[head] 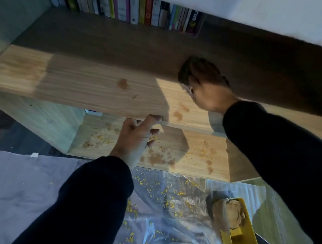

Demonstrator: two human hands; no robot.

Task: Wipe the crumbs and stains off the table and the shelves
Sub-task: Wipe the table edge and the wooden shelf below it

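From the head camera, looking down: the right hand (207,90) is out on the upper shelf (93,85), pressing a dark cloth (199,69) onto the wood, and whether its fingers are curled into the cloth or lying flat on it I cannot tell through the blur. Brown stains (123,83) sit on that board to the left of the hand, with more near the front edge just below it. The left hand (135,139) reaches to the shelf's front edge, fingers spread apart and relaxed, one fingertip touching the lip, holding nothing. Below, the lower shelf (201,163) is scattered with yellow crumbs (99,136) and brown smears. On the floor lies a clear plastic sheet (167,228), also strewn with yellow crumbs, and a yellow tub (243,238) with a brownish crumpled rag in it. Books (127,5) line the top, upright.
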